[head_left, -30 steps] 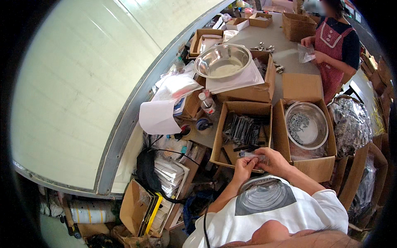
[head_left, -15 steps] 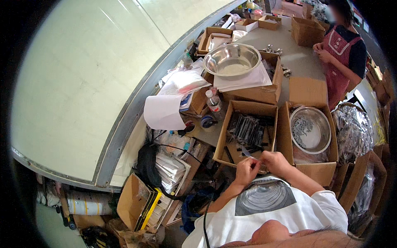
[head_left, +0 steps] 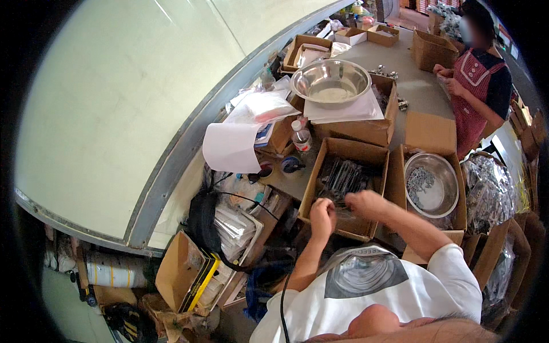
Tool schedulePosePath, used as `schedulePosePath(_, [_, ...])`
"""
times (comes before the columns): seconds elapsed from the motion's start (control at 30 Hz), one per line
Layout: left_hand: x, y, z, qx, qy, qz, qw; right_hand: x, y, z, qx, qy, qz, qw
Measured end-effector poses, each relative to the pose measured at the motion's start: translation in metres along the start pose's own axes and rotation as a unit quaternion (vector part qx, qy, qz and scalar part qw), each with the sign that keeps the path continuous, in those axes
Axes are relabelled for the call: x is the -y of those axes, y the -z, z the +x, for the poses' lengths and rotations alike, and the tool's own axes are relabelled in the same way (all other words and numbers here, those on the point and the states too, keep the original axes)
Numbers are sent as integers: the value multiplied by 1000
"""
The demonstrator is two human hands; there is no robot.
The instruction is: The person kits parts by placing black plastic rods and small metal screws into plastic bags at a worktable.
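My left hand is closed at the near edge of an open cardboard box, fingertips pinched together. What it grips, if anything, is too small to name. Over the same box, a little to the right and farther in, my right hand is closed too, its fingers hidden by the hand itself. Dark slender pieces, some looking wrapped in clear plastic, lie in a heap inside the box. Beside it on the right, a steel bowl with small grey metal parts sits in another cardboard box.
Behind stands a large steel bowl on papers over a carton. A plastic bottle and tape rolls are left of the boxes. A person in a red apron stands at the far right. A bag of shiny wrapped pieces bulges at the right.
My hands have moved apart: the left went slightly left, the right forward over the box. A small clear strip seen between them earlier no longer shows. The view has shifted slightly.
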State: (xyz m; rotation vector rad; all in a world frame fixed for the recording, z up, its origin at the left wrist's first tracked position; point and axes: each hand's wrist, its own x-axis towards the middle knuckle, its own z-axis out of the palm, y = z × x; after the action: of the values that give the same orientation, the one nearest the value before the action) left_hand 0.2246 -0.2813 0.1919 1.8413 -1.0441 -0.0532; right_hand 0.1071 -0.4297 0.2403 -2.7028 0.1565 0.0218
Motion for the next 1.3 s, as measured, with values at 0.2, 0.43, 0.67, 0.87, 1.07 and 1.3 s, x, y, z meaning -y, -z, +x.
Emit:
schedulePosePath(0.2, [5,10,4,13,105,-78,991,-71,-27,51,201,-31,-243,949])
schedulePosePath(0.43, [25,9,-5,20,42,-64,997,-82,-42,54,185,64,-321,927])
schedulePosePath(0.67, [7,10,2,31,63,-45,997,-93,-55,53,236,137,-294,916])
schedulePosePath(0.87, [13,7,1,15,9,-4,1000,-99,-69,64,285,138,-347,883])
schedulePosePath(1.07, [20,6,-1,-1,-21,23,1000,-93,-25,57,194,41,-233,952])
schedulePosePath(1.3, [-16,9,2,104,104,-75,986,-16,76,19,-138,-61,369,917])
